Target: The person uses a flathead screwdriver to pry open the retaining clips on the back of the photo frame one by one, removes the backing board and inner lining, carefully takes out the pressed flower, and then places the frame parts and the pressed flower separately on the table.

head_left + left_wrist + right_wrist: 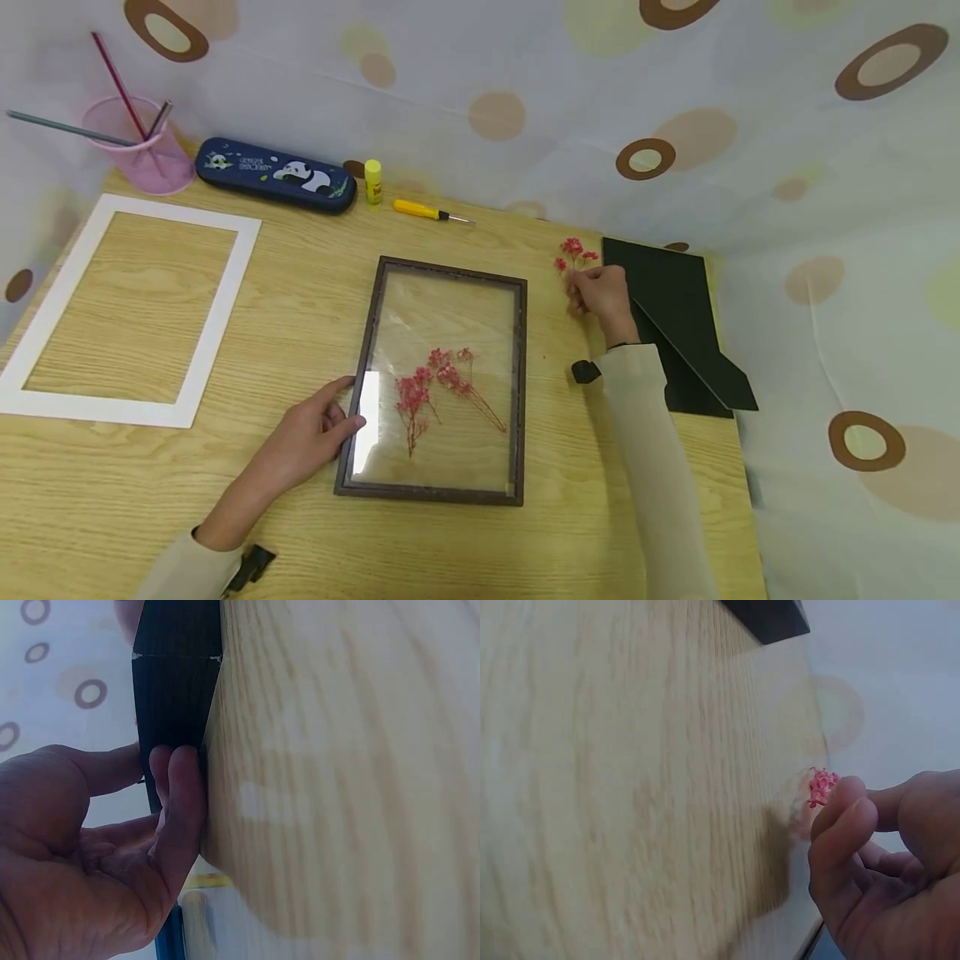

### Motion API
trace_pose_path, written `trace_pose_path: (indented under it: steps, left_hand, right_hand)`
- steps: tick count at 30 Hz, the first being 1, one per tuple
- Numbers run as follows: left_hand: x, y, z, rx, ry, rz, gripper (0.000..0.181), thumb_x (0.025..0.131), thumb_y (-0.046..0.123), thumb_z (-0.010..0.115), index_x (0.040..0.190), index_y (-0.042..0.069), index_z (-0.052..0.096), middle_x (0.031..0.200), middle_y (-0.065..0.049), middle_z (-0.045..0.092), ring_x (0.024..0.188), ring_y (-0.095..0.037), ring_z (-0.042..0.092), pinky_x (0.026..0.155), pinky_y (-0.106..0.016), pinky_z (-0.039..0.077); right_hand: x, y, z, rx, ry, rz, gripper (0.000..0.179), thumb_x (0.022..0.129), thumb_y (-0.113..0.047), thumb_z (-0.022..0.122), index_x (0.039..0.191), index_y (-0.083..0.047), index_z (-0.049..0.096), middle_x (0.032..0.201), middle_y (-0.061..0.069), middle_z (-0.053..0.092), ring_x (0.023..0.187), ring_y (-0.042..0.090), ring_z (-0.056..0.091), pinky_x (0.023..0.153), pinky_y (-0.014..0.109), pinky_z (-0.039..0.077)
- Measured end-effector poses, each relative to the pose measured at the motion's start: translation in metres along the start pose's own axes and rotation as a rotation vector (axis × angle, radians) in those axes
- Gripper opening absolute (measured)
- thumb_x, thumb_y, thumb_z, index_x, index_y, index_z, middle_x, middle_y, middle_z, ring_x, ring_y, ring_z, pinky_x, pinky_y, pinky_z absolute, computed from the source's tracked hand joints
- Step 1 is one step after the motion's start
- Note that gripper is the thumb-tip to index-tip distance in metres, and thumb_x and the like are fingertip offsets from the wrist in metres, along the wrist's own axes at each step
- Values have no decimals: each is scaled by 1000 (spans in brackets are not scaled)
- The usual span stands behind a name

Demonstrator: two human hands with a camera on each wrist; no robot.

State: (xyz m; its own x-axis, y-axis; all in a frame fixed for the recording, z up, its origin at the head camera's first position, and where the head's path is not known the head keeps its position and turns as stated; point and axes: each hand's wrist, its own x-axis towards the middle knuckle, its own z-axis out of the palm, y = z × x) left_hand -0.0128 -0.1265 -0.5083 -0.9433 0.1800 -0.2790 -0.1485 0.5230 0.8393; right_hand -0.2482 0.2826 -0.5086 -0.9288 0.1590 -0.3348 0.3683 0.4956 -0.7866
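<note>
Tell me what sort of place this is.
Probably a craft table, perhaps at home; the wider room is not shown. The signs are a frame with pink flowers within its border and a glue stick, all on a wood-grain table.

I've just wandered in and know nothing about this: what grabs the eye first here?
Probably the dark frame near the middle of the head view, with pink sprigs inside its border and the left hand gripping its left side. Then the right hand, pinching a separate pink sprig to the frame's right, beside black panels. At far left lies a bright white border.
</note>
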Motion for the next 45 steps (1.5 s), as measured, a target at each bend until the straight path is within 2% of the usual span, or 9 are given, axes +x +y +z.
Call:
trace_pose_path:
  steps: [3,8,15,26,32,36,39,45]
  left_hand:
    - [0,1,1,-1,2,7,58,96,15,68,144,-7,45,77,-1,60,61,-11,52,54,-26,44]
    - [-1,1,3,0,-4,14,59,96,15,68,144,-9,45,77,0,61,59,-10,51,53,-25,44]
    - [-1,0,3,-3,3,22,59,96,16,69,144,-9,45,76,0,61,57,-10,50,52,-25,43]
    - [-1,0,1,-23,-23,18,60,97,17,67,146,-9,43,77,-1,61,56,-11,52,50,-27,44]
    - [-1,0,0,-24,-28,14,61,97,18,67,146,-9,42,77,-1,62,56,-11,53,50,-27,44]
    - [-1,0,-1,-27,-37,10,61,97,18,67,146,-9,42,78,-2,62,57,-12,53,51,-27,44]
    - [-1,0,-1,-12,-31,12,61,97,18,67,145,-9,43,77,-1,62,57,-11,53,51,-27,44]
    - [0,-1,-3,-3,-21,16,61,97,17,68,145,-9,43,77,-1,61,56,-11,53,51,-27,44]
  right_hand:
    - [6,3,-2,-2,27,35,30,100,-22,62,94,6,71,67,4,64,46,11,58,48,24,51]
    - [12,7,-5,-41,56,58,32,99,-24,62,89,4,72,62,3,64,45,12,59,47,25,52]
    - [13,8,-5,-69,83,42,32,99,-24,63,88,5,73,58,3,64,45,12,60,48,25,53]
    - [9,9,-4,-47,104,13,34,100,-23,63,87,6,73,56,3,64,44,12,61,49,25,54]
    - [8,9,-3,-92,123,16,36,99,-28,63,85,4,73,59,5,65,47,13,62,51,25,54]
    - [-1,7,-3,-178,150,-51,39,100,-27,62,81,5,74,57,6,64,50,17,63,52,25,52]
    - [-12,-1,-2,-213,163,-127,35,101,-23,61,86,6,74,61,10,65,50,19,63,51,26,52]
    - [-51,-24,4,-212,85,-229,30,101,-20,60,104,8,72,83,27,68,50,19,62,49,28,52]
